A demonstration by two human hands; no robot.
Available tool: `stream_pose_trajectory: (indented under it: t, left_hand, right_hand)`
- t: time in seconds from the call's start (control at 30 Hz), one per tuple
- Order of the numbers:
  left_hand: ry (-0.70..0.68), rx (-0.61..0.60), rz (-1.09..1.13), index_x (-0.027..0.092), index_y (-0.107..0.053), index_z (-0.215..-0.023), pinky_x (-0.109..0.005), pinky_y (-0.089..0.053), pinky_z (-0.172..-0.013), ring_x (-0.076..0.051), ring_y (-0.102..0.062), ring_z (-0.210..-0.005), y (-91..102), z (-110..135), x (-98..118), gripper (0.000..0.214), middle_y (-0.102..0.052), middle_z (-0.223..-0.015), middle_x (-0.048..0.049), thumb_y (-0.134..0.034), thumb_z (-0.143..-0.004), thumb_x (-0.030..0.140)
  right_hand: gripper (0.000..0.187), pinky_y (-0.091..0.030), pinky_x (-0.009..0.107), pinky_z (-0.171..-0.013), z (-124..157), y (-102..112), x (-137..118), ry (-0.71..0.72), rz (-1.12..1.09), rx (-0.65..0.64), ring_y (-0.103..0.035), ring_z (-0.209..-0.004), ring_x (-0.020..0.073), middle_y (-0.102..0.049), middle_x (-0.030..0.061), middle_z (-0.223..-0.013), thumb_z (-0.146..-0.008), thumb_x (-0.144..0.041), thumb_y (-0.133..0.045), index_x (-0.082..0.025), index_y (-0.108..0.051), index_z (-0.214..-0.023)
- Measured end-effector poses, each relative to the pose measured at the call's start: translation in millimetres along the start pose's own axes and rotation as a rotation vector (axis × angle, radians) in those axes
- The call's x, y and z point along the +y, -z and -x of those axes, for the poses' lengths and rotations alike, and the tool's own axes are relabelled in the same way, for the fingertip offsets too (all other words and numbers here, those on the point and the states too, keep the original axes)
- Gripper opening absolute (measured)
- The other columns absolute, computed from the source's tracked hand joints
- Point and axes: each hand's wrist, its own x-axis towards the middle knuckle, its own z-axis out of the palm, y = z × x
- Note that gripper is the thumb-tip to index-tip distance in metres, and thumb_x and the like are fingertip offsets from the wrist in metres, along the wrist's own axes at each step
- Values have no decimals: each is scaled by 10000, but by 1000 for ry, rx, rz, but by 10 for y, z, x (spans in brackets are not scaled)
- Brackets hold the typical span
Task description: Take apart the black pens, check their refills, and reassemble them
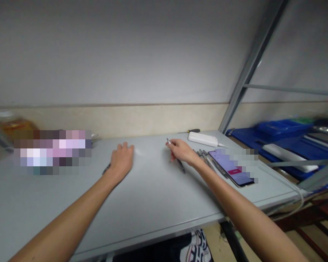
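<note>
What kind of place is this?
Probably a desk spot indoors, maybe in a dorm or workroom: there's a grey desktop against a wall, a metal frame, and pens lying beside a phone.

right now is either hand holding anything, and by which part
The right hand holds a pen by its middle, both ends showing. Whether the left hand grips the pen-like object partly hidden by it cannot be told.

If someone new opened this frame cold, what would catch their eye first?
Probably the right hand, near the middle of the pale table, gripping a pen. The left hand is palm down farther left. Then the lit phone at the right, beside several other pens.
</note>
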Motion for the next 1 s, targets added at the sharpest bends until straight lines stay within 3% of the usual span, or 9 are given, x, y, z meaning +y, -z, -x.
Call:
stream_pose_trajectory:
  t: [0.13,0.3,0.53,0.77,1.0]
  left_hand:
    - [-39,31,39,122,-569,-1030,-324,-459,-701,-251,-500,-930,-5,4,15,369,-528,-1014,-138,-317,-783,16]
    - [-84,24,141,134,-572,-1030,-332,-442,-791,-231,-494,-955,32,15,43,402,-530,-1018,-127,-365,-729,-32]
    - [-87,34,187,132,-585,-1010,-339,-430,-828,-228,-505,-954,-1,-23,32,386,-540,-1007,-127,-376,-728,-28]
    - [-85,29,178,126,-588,-1014,-349,-427,-841,-236,-496,-968,-1,-20,33,367,-546,-1000,-137,-378,-740,3]
    - [-104,24,181,129,-583,-1011,-349,-417,-850,-237,-490,-974,33,9,25,406,-543,-1014,-134,-384,-696,-32]
  right_hand:
    - [178,-406,271,-672,46,-39,108,114,661,82,-602,-760,199,-649,113,-782,-798,-242,-476,-141,-622,-781]
    - [263,-424,297,-682,122,-5,208,51,942,82,-607,-866,253,-656,161,-916,-834,-305,-454,-132,-638,-908]
    - [284,-417,317,-705,216,118,318,75,1096,148,-576,-900,263,-648,158,-882,-853,-305,-446,-120,-631,-965]
    - [352,-374,333,-741,263,180,473,130,1124,169,-519,-933,256,-636,153,-916,-903,-253,-337,-123,-663,-893]
    - [395,-345,337,-734,300,243,511,189,1095,170,-504,-913,250,-635,141,-901,-902,-368,-369,-128,-679,-854]
